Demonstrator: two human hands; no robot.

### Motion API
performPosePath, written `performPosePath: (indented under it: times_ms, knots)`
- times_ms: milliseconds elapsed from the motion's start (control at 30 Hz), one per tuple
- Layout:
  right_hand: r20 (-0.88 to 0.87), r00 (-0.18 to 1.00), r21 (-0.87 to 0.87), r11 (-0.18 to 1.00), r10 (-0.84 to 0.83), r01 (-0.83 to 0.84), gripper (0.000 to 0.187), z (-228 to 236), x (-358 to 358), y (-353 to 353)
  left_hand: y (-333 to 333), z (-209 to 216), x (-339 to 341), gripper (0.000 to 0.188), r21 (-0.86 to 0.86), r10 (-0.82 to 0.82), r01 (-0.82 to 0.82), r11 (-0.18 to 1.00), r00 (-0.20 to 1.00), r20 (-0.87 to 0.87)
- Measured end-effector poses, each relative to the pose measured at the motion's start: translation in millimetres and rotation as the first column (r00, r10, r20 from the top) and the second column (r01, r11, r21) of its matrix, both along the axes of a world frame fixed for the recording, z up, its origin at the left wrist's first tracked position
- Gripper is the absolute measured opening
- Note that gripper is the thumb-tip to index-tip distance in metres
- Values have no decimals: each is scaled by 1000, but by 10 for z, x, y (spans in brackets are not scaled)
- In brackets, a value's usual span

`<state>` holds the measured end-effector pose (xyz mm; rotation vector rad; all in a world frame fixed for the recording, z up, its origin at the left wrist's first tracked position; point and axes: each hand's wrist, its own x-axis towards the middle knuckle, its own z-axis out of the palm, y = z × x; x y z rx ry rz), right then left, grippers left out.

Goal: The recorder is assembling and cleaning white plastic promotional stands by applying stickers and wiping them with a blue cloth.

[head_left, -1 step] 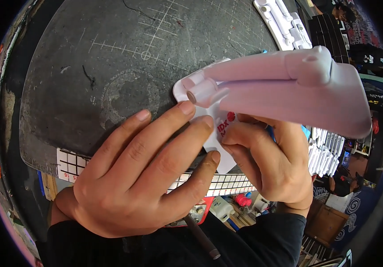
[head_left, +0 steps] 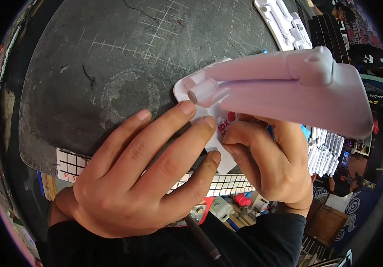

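A pale, pinkish-white plastic folding stand rises from the dark mat, its wide panel leaning to the right. At its lower left is a rounded base with a short hinge barrel. A small white sheet with red printing lies by this base, partly hidden by fingers. My left hand is open with fingers spread, the fingertips resting at the base and the sheet's left edge. My right hand is closed, thumb and forefinger pinched at the sheet's right edge beneath the stand's panel. Its other fingertips are hidden.
The dark mat carries white ruled marks and loose threads. A white gridded ruler runs along its near edge. More white stands lie at the far right, and several are stacked beyond my right hand. Another person is at right.
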<state>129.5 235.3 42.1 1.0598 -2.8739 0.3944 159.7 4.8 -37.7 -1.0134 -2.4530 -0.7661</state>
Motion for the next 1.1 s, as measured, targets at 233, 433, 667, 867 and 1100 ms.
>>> performPosePath:
  times_ms: [233, 433, 667, 867, 1100]
  knots:
    - [30, 999, 2, 1000, 13, -13, 24, -48, -16, -11, 10, -1, 15, 37, 27, 13, -13, 1000, 1000, 21]
    - [32, 999, 5, 1000, 17, -17, 20, -91, -21, 24, 46, -46, 0, 45, 88, 33, -31, 996, 999, -17]
    - [-26, 1000, 40, 999, -6, 7, 13, -129, 10, 42, 29, 6, 53, 42, 59, 37, -41, 997, 998, 58]
    - [-72, 997, 31, 999, -32, 34, 8, -160, 44, 36, 89, -12, 69, 43, 111, 70, -79, 991, 995, 76]
    - [-121, 992, 150, 988, 36, -17, 6, -173, 0, 149, 81, 0, 73, 46, 85, 80, -87, 993, 993, 83]
